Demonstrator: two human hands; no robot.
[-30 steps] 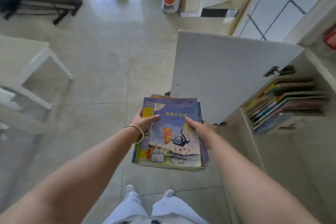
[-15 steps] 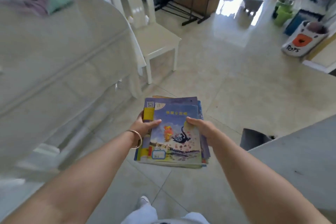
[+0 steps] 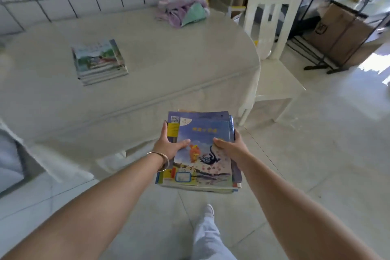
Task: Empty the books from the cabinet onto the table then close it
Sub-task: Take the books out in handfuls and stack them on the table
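Note:
I hold a stack of thin picture books [image 3: 202, 133] with a blue cover on top, level in front of me above the floor. My left hand [image 3: 168, 145] grips its left edge, thumb on the cover. My right hand [image 3: 230, 148] grips the right edge the same way. The stack hangs just short of the near edge of the table [image 3: 179, 65], which has a pale cloth over it. A second stack of books [image 3: 99, 61] lies on the table's left part. The cabinet is out of view.
A heap of purple and green cloth [image 3: 183, 11] lies at the table's far edge by the tiled wall. A white chair [image 3: 272, 53] stands at the table's right end. Behind it are a black rack and a cardboard box [image 3: 339, 31]. Tiled floor lies underfoot.
My view has swung left from the cabinet and floor to the table. The table and the stack on it now lie straight ahead. Both hands keep the same hold on the books.

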